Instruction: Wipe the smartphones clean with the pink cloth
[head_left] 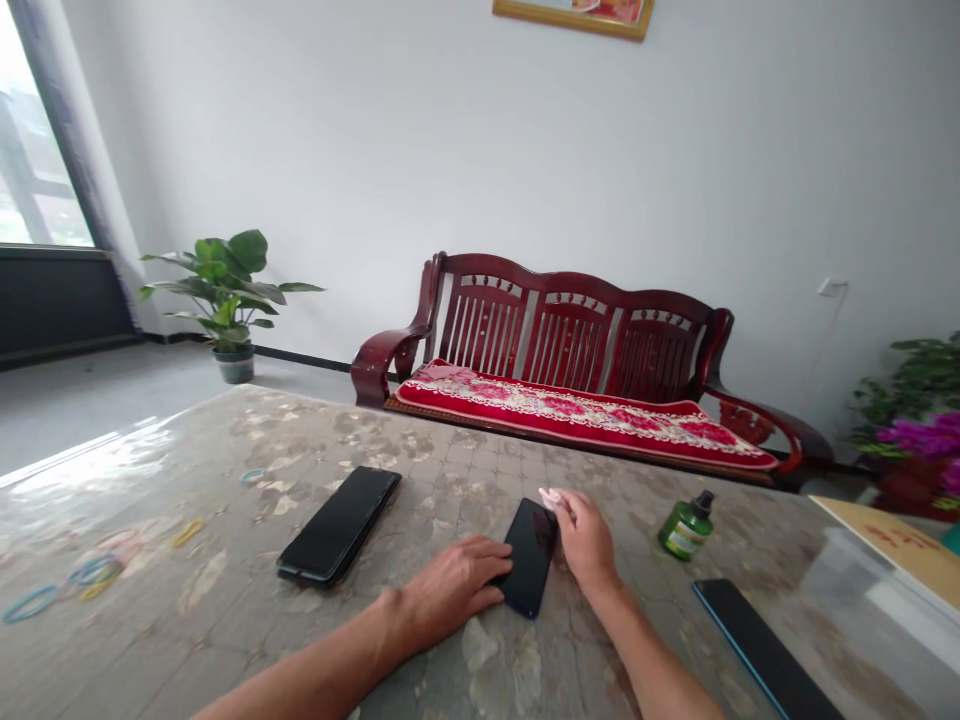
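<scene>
A dark smartphone (pixel 531 560) lies face up on the patterned tabletop, between my two hands. My left hand (pixel 466 578) holds it by its left edge, fingertips over the rim and thumb near the lower corner. At the upper right corner, my right hand (pixel 586 535) pinches a small whitish-pink piece of tissue or cloth (pixel 553 497) against or just beside the phone. Left of my hands lies another black smartphone (pixel 341 525), apparently in a thick case. A third dark phone with a blue edge (pixel 765 645) rests at the right. A green pump bottle (pixel 687 526) stands beyond it.
Several coloured rubber bands (pixel 94 572) are scattered at the table's left. A clear plastic box (pixel 877 600) with a yellowish card (pixel 889 540) occupies the right edge. Past the table (pixel 420 470) stand a red wooden bench (pixel 570 330) and a potted plant (pixel 234 290).
</scene>
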